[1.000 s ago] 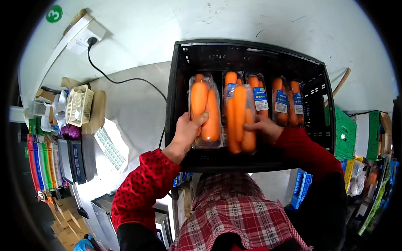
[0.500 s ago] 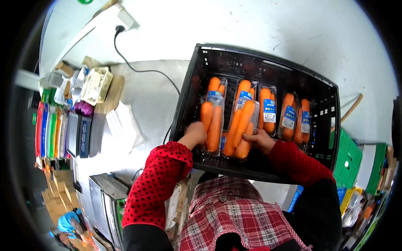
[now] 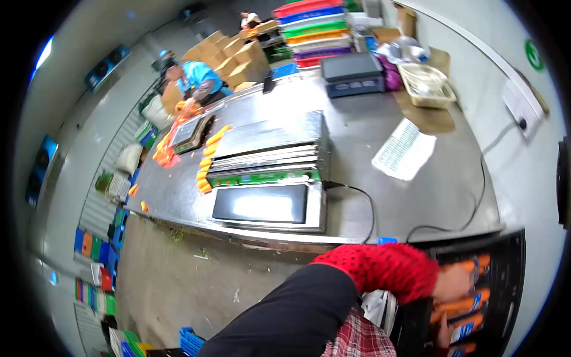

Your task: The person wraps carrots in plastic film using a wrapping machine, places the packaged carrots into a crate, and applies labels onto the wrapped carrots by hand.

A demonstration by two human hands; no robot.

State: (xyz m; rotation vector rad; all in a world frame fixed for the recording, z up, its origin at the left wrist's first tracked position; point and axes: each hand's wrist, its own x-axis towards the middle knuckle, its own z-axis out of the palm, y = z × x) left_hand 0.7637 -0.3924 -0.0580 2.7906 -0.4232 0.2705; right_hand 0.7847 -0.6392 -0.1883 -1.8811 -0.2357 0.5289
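Several clear packs of carrots point(image 3: 467, 304) with blue labels lie in a black plastic crate point(image 3: 515, 253) at the lower right. My left hand point(image 3: 453, 282) reaches over the packs inside the crate, below a red dotted sleeve. It is smeared by motion, and its fingers are hard to make out. Lower down, my right hand point(image 3: 444, 333) shows only in part, its thumb against the edge of a pack of carrots point(image 3: 467, 327). The rest of that hand is hidden behind my left arm and the frame's edge.
A metal table point(image 3: 351, 208) carries a wrapping machine point(image 3: 267, 172), loose carrots point(image 3: 205, 169), a paper sheet point(image 3: 405, 150), a scale point(image 3: 353, 74) and a cream basket point(image 3: 427, 86). A black cable point(image 3: 485, 178) runs toward the crate. A person in blue point(image 3: 199, 77) works at the far end.
My view has swung left, bringing the table and machine into sight and shifting the crate to the lower right. Both hands remain at the carrot packs.
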